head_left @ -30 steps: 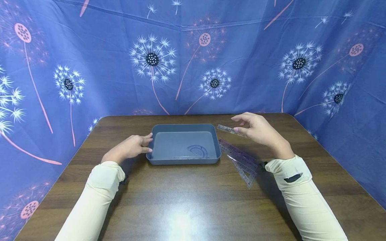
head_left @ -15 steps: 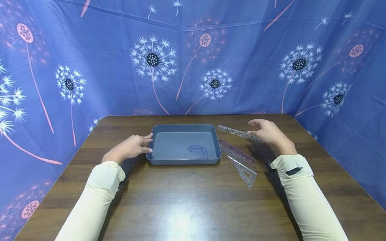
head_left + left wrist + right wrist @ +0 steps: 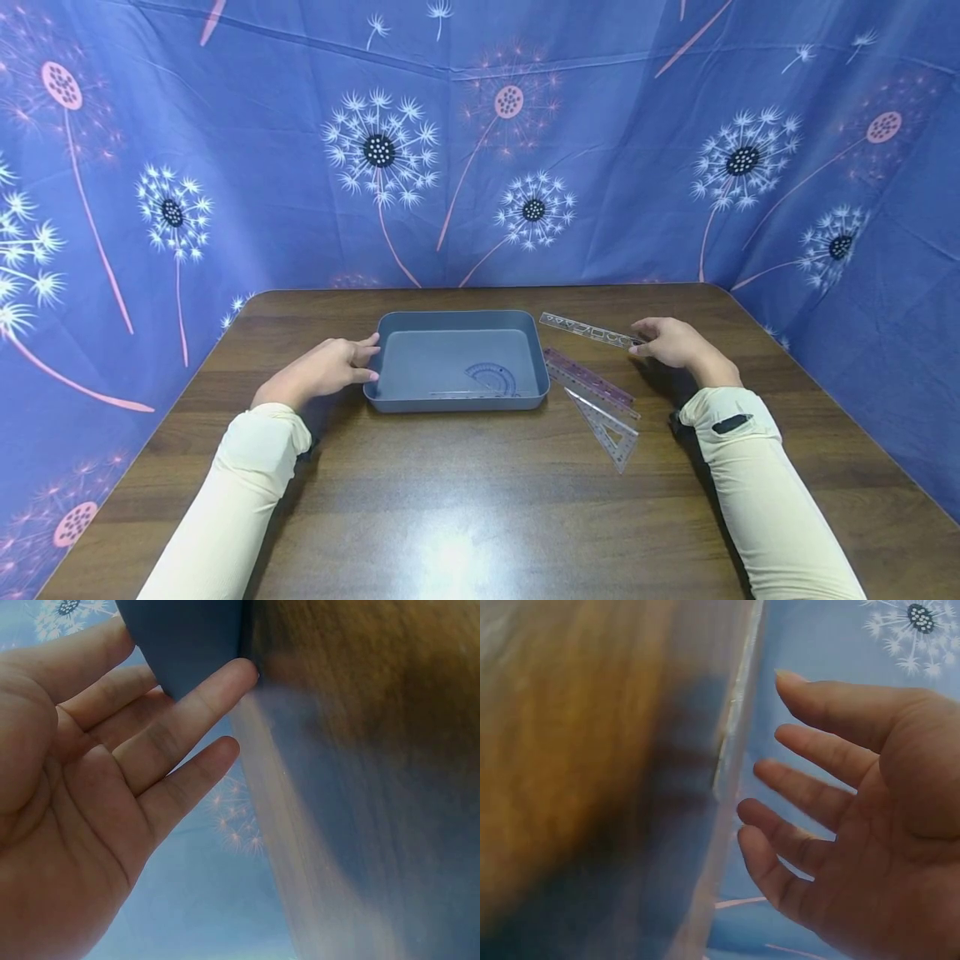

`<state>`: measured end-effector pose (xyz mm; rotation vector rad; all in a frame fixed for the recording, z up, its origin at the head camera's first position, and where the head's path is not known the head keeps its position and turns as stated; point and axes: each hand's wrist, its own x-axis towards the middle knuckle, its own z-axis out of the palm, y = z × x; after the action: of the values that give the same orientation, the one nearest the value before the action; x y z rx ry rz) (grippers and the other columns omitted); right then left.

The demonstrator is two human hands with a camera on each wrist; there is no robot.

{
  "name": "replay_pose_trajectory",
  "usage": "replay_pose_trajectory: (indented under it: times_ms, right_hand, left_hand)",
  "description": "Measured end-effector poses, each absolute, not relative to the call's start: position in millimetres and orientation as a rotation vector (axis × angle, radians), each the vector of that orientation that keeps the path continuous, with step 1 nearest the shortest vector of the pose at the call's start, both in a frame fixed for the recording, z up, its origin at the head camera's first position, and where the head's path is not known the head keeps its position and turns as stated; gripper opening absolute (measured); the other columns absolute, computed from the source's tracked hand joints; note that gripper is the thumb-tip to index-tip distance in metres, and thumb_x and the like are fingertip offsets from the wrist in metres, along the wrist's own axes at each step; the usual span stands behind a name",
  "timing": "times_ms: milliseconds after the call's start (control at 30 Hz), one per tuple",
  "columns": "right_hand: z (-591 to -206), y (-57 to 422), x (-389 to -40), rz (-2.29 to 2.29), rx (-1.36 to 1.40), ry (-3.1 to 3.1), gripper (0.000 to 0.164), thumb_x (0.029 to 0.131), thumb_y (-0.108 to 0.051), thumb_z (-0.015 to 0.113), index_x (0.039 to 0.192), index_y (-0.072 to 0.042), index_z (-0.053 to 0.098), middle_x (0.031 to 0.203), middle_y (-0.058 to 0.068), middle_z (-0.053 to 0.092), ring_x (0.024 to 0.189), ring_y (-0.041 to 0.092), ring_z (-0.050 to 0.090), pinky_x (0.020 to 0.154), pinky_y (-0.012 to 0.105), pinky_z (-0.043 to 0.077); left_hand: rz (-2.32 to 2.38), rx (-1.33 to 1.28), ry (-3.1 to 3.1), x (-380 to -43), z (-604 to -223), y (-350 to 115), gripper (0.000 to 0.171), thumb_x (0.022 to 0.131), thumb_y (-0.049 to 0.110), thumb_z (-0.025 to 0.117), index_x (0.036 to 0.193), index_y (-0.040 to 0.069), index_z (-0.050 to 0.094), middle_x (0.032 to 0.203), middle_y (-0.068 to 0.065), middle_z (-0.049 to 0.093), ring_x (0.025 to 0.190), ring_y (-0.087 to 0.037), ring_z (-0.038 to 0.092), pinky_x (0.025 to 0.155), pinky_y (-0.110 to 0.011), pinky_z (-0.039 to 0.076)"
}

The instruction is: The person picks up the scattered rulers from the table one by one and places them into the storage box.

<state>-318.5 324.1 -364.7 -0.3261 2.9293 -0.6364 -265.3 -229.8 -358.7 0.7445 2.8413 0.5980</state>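
My left hand (image 3: 322, 371) rests its straight fingers and thumb against the left wall of a shallow blue-grey tray (image 3: 457, 403). In the left wrist view the fingers (image 3: 187, 724) are extended along the tray's outer side (image 3: 191, 645). A clear protractor (image 3: 492, 378) lies inside, near the front right. My right hand (image 3: 678, 343) hovers at the right end of a clear stencil ruler (image 3: 588, 330), covering that end. In the right wrist view its fingers (image 3: 802, 799) are loosely bent, apart from the ruler's edge (image 3: 735, 705), with nothing between them.
Right of the tray, a purple-tinted ruler (image 3: 592, 380) lies slanted on the wooden table (image 3: 450, 483). A clear set square (image 3: 617, 433) lies just in front of it. Behind the table hangs a blue dandelion-print cloth (image 3: 457, 167).
My right hand has moved right and down from over the middle of the stencil ruler to its right end. My left hand and the tray have stayed put.
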Motion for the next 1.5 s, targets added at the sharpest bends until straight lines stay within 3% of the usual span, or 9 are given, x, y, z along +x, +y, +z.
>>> replay_pose_trajectory:
  times_ms: [100,433,767,1033,1500]
  right_hand:
    - [-369.4,326.8,-319.9,-0.601,-0.336,2.907,0.062,0.093,-0.021,0.070,0.138,0.013,0.046,0.139,0.039,0.046,0.129,0.055,0.042,0.105,0.063,0.036]
    - [-371.3,329.3,-321.7,-0.510,-0.374,2.913,0.054,0.087,-0.015,0.073,0.129,0.014,0.054,0.123,0.038,0.058,0.117,0.053,0.053,0.098,0.062,0.042]
    - [-375.2,326.9,-321.6,-0.567,-0.329,2.901,0.034,0.088,-0.013,0.071,0.111,0.010,0.060,0.115,0.033,0.063,0.111,0.048,0.057,0.095,0.058,0.044]
    - [-373.6,324.8,-319.4,-0.574,-0.287,2.896,0.026,0.088,-0.011,0.071,0.101,0.007,0.058,0.098,0.020,0.064,0.092,0.034,0.058,0.084,0.050,0.046]
    - [-371.6,320.1,-319.1,-0.589,-0.270,2.857,0.022,0.088,-0.009,0.071,0.098,0.005,0.057,0.089,0.012,0.061,0.083,0.027,0.053,0.071,0.036,0.042]
  left_hand:
    - [0.596,0.740,2.844,-265.7,-359.3,-229.9,0.051,0.096,0.020,0.066,0.138,-0.006,0.054,0.154,-0.020,0.037,0.134,-0.042,0.044,0.112,-0.055,0.034]
    - [0.583,0.724,2.843,-265.8,-357.6,-228.5,0.052,0.096,0.020,0.066,0.139,-0.006,0.053,0.155,-0.020,0.035,0.136,-0.042,0.042,0.113,-0.055,0.032]
    - [0.577,0.700,2.842,-266.1,-360.3,-229.3,0.053,0.096,0.022,0.066,0.140,-0.005,0.053,0.155,-0.019,0.035,0.137,-0.042,0.041,0.113,-0.056,0.031]
    - [0.592,0.690,2.838,-265.6,-360.3,-229.2,0.054,0.095,0.023,0.067,0.140,-0.005,0.053,0.156,-0.019,0.035,0.138,-0.043,0.039,0.113,-0.056,0.031]
    - [0.600,0.700,2.839,-267.3,-360.3,-229.4,0.053,0.095,0.021,0.068,0.139,-0.005,0.053,0.155,-0.019,0.035,0.137,-0.042,0.040,0.113,-0.055,0.033]
